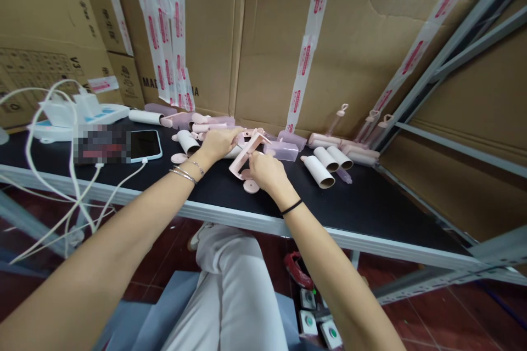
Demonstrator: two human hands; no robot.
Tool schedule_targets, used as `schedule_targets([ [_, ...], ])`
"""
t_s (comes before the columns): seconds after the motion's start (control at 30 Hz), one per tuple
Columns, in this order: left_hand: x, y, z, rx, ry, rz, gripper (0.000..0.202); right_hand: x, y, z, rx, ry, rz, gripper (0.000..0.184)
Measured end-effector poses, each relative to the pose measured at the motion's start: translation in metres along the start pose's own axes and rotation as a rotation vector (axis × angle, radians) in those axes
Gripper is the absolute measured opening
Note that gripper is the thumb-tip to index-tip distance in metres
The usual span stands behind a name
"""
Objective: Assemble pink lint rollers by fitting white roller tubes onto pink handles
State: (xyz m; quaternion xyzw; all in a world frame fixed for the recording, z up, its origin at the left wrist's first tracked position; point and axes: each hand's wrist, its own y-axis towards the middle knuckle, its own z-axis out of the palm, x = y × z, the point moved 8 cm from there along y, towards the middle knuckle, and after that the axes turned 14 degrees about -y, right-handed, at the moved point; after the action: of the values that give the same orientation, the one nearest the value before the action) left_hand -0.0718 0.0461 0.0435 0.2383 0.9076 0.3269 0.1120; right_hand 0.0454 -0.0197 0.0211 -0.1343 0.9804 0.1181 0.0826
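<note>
My right hand is closed round a pale pink plastic bracket with a long flat bar, held tilted just above the black tabletop. My left hand reaches in among pink parts, its fingers bent at a small pink piece near the bracket's upper end. What those fingers hold is partly hidden. A round pink disc lies below the bracket. Behind my right hand is a clear purple plastic tube. White cardboard tubes and another pink disc lie left of my left hand.
More white cardboard tubes lie to the right, before pink pieces with looped clear purple rods. Two phones lie left, one on a charging cable, beside a power strip. Cardboard walls the back; a metal frame stands right.
</note>
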Motion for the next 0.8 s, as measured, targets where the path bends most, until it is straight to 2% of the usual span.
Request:
schedule_targets([
  [0.17, 0.006, 0.001, -0.006, -0.049, -0.015, -0.113, 0.042, -0.007, 0.001, 0.005, 0.016, 0.023, 0.052, 0.031],
  [0.27, 0.012, 0.002, -0.024, -0.155, -0.057, -0.171, 0.040, -0.014, 0.000, 0.007, -0.001, 0.047, 0.064, 0.030],
  [0.33, 0.009, 0.002, -0.037, -0.210, -0.115, -0.149, 0.038, -0.019, 0.000, 0.007, -0.027, 0.047, 0.100, 0.035],
  [0.4, -0.005, 0.003, -0.040, -0.153, -0.182, -0.054, 0.039, -0.026, -0.001, 0.005, -0.064, 0.057, 0.161, 0.041],
  [0.47, -0.024, 0.003, -0.034, -0.009, -0.212, 0.035, 0.043, -0.032, -0.001, 0.003, -0.082, 0.075, 0.229, 0.044],
  [0.53, -0.041, 0.001, -0.024, 0.111, -0.212, 0.065, 0.047, -0.038, -0.002, 0.001, -0.080, 0.088, 0.284, 0.044],
  [0.6, -0.052, 0.001, -0.017, 0.164, -0.208, 0.067, 0.048, -0.040, -0.001, -0.002, -0.084, 0.099, 0.305, 0.041],
  [0.7, -0.059, 0.004, -0.008, 0.196, -0.182, 0.053, 0.038, -0.037, 0.000, -0.008, -0.125, 0.092, 0.286, 0.040],
  [0.8, -0.055, 0.008, -0.002, 0.224, -0.179, 0.034, 0.028, -0.033, 0.000, -0.010, -0.147, 0.072, 0.271, 0.040],
])
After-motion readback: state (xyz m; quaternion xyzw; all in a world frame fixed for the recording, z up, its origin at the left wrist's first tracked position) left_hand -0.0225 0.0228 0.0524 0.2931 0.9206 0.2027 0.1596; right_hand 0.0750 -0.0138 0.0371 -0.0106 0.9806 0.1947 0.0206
